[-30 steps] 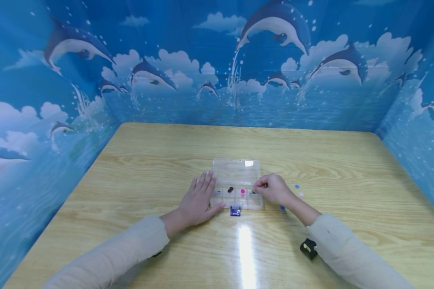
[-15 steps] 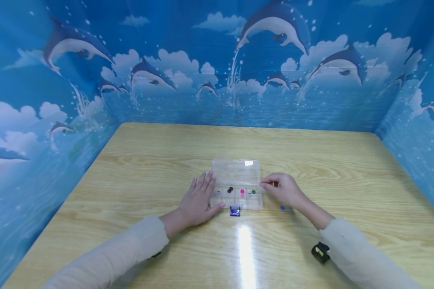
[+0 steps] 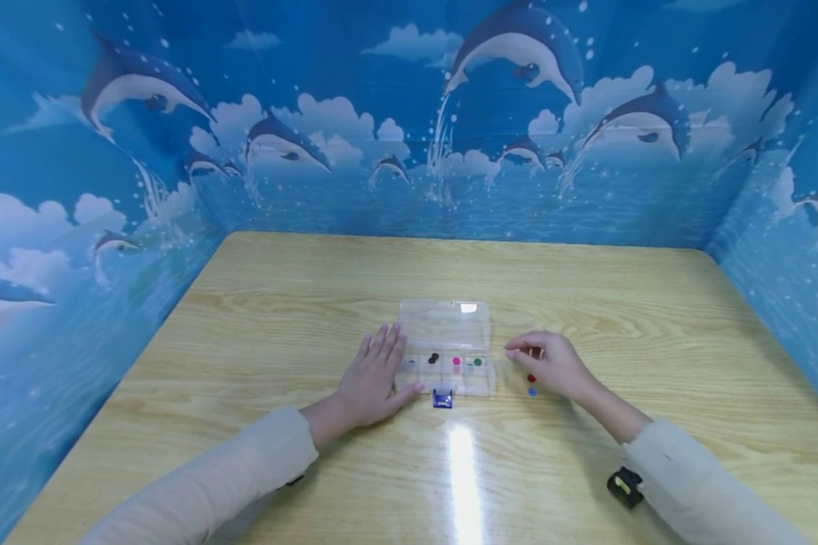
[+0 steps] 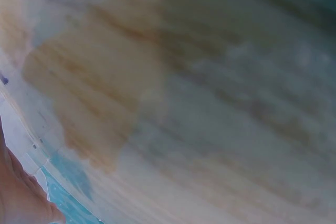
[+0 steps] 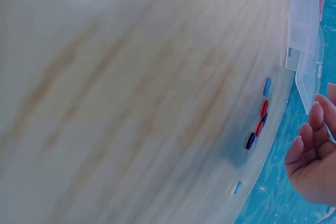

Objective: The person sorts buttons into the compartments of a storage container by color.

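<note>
On wood-grained desk (image 3: 300, 303), near its middle: clear box (image 3: 465, 384), lid (image 3: 444, 323) lying back on far side, row of compartments on near side; blue clasp (image 3: 442, 399) at front edge.

Left hand (image 3: 373, 378) flat at left end of box, fingertips along left edge, thumb by front left corner; wide, fingers straight and spread; closest compartment just beside thumb, contents too small to tell.

Right hand (image 3: 548, 365) off right end of box, with a narrow gap between; fingers bent, thumb and index tips near each other, pointing toward box; narrow, cannot tell if holding a piece.

Inside box, left to right: black discs (image 3: 434, 358) in second compartment; pink disc (image 3: 457, 361) in third; green disc (image 3: 478, 362) in rightmost, nearest to right hand.

On desk, right of box: red disc (image 3: 532, 378) just on near side of right hand; blue disc (image 3: 532, 392) just below that, toward body; from right wrist view, loose row with dark blue disc (image 5: 250, 141) too, plus white-and-blue piece (image 5: 235, 188) set apart from row; all apart from right hand's fingers there.

Black device (image 3: 625, 487) at right sleeve (image 3: 702, 484); dolphin-print cloth (image 3: 354, 197) behind desk.
</note>
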The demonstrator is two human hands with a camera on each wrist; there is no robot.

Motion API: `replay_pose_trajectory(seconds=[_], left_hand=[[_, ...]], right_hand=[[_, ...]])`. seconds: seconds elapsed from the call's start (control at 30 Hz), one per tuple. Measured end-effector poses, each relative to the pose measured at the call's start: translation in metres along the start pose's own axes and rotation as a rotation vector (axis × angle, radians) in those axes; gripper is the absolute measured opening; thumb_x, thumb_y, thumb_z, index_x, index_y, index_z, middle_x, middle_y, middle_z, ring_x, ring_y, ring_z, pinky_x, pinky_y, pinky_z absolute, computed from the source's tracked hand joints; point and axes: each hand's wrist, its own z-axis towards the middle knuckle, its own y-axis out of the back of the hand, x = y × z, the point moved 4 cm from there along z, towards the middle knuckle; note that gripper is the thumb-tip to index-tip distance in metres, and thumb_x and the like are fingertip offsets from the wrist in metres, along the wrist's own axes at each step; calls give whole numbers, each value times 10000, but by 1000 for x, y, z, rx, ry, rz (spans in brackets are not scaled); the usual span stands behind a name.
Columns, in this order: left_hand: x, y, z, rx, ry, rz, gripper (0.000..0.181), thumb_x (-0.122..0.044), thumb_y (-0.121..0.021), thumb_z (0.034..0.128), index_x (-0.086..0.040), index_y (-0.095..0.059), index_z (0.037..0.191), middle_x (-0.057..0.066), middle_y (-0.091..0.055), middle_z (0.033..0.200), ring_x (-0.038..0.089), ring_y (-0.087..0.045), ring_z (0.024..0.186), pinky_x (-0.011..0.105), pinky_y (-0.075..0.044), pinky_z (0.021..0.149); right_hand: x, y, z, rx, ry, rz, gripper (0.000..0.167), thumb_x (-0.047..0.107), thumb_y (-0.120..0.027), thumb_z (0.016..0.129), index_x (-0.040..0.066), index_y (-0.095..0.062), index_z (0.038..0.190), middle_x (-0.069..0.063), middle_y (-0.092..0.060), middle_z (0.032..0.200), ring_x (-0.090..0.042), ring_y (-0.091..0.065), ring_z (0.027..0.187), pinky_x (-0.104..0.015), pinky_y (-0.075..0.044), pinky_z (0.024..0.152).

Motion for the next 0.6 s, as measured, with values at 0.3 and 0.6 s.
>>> replay_pose_trajectory(seconds=[0.3, 0.6], left_hand=[[0, 1, -1, 3, 4, 4, 843, -596, -333, 922, 21, -151, 1466, 176, -56, 1548, 331, -81, 1439, 496, -89, 1170], [0, 1, 0, -1, 3, 1, 840, -595, -333, 922, 17, -150, 1468, 173, -51, 1549, 332, -72, 1438, 496, -91, 1169]], right_hand=[[-6, 6, -7, -5, 25, 1, 211, 146, -631, 877, -8, -693, 1007, -27, -583, 741, -79, -462, 646, -207, -405, 554], [-7, 11, -11, 11, 20, -14, 241, 142, -659, 855, -14, -685, 1037, -24, -560, 731, -74, -450, 633, -199, -401, 523]])
